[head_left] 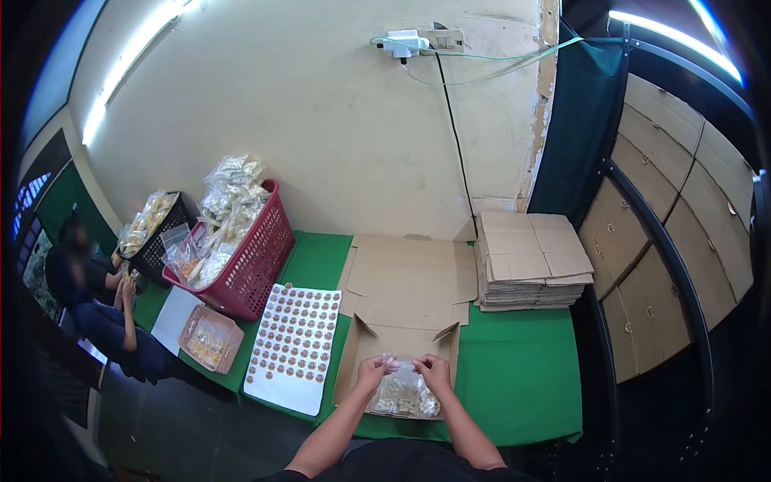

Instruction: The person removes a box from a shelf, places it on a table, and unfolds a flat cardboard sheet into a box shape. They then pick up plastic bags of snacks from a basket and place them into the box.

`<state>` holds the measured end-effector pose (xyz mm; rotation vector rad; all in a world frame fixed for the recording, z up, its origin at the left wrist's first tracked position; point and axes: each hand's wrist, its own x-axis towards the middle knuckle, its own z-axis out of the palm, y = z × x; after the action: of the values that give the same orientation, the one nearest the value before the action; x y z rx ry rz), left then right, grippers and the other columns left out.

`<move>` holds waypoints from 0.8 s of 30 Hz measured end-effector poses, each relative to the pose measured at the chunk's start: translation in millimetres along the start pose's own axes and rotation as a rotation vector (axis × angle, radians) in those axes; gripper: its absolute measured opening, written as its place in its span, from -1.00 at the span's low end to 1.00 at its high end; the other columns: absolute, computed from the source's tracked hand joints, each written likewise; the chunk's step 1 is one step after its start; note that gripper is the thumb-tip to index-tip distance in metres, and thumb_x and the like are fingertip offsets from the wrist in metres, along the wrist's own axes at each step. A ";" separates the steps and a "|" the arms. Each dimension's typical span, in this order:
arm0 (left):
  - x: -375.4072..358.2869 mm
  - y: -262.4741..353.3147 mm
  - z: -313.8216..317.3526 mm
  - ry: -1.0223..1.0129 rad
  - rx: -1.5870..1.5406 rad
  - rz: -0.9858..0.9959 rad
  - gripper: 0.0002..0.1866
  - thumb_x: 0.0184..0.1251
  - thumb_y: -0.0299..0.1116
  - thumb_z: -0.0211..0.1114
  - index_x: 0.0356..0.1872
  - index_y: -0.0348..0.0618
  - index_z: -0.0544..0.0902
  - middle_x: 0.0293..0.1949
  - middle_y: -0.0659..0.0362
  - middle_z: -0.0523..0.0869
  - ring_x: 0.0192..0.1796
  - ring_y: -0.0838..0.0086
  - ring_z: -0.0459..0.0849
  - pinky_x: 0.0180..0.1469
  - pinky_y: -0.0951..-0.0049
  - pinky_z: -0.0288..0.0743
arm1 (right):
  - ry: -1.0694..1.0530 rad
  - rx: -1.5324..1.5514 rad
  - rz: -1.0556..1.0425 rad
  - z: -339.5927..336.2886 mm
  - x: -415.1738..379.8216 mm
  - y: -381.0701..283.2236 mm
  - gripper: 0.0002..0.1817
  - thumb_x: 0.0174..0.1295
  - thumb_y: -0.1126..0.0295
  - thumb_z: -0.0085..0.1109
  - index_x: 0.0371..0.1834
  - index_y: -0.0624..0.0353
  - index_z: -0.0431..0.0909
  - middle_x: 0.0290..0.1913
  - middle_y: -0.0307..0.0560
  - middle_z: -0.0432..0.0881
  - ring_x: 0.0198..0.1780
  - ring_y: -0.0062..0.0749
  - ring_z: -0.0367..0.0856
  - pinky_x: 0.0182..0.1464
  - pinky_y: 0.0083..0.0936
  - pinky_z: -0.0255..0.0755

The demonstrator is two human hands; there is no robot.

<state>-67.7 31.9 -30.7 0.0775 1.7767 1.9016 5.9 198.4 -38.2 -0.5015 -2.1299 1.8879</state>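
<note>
Both my hands are at the top edge of a clear plastic bag [399, 387] with small pale pieces gathered in its lower part. My left hand [374, 373] pinches the bag's upper left corner, and my right hand [434, 374] pinches the upper right. The bag lies over the near part of an open cardboard box [409, 277], whose lid is folded back toward the wall. To the left of the box is a white sheet [281, 395] with rows of round brown stickers.
A red basket [269, 249] heaped with filled bags stands at the back left, near a black basket [161, 245] and a pink tray [213, 361]. Flattened cardboard boxes [534, 249] are stacked at the right on the green cloth [522, 361]. Another person [120, 321] stands far left.
</note>
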 end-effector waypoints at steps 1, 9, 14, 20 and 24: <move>0.2 1.3 -1.1 0.002 -0.008 -0.023 -0.75 0.28 -0.41 0.21 -0.11 -0.38 0.58 -0.30 0.07 0.70 -0.30 0.48 0.68 -0.19 0.56 0.56 | -0.003 0.004 -0.002 0.8 2.2 2.0 -0.87 0.10 0.47 0.27 -0.46 0.33 0.57 -0.55 -0.14 0.63 -0.50 -0.61 0.58 -0.41 -0.64 0.46; -3.8 21.5 14.9 0.098 -0.199 -0.030 -0.72 0.29 -0.46 0.16 0.01 -0.31 0.52 -0.18 0.07 0.66 -0.20 0.48 0.66 -0.16 0.56 0.55 | 0.307 -0.446 -0.432 11.7 -17.6 -35.5 -0.71 -0.03 0.40 0.34 -0.25 0.23 0.51 -0.24 -0.03 0.55 -0.20 -0.37 0.58 -0.26 -0.52 0.48; -19.1 55.3 35.8 -0.224 -0.059 0.009 -0.67 0.27 -0.39 0.21 0.04 -0.26 0.51 -0.16 0.14 0.64 -0.14 0.56 0.59 -0.09 0.60 0.48 | -0.010 0.024 -0.145 16.5 -23.4 -21.5 -0.51 0.07 0.41 0.28 0.07 0.23 0.34 -0.10 -0.01 0.52 -0.08 -0.29 0.58 -0.12 -0.43 0.52; -4.5 18.0 14.9 0.121 0.224 0.237 -0.65 0.19 -0.33 0.32 -0.03 -0.26 0.54 -0.12 0.12 0.60 -0.08 0.52 0.55 -0.02 0.54 0.44 | -0.069 0.489 0.101 4.3 -16.5 8.6 -0.61 0.16 0.59 0.10 0.09 0.23 0.37 -0.18 -0.06 0.55 -0.19 -0.43 0.58 -0.21 -0.50 0.55; 2.3 -5.3 2.5 -0.074 0.175 -0.025 -0.75 0.15 -0.38 0.35 -0.18 -0.25 0.58 -0.29 0.19 0.64 -0.25 0.57 0.57 -0.16 0.56 0.45 | -0.033 0.355 0.191 9.3 -14.3 1.8 -0.59 0.10 0.47 0.25 0.04 0.21 0.41 -0.23 -0.09 0.56 -0.20 -0.48 0.57 -0.23 -0.55 0.52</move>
<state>-66.9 35.1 -36.1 0.1851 1.8811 1.7011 15.3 184.3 -40.6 -0.6140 -1.7588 2.3290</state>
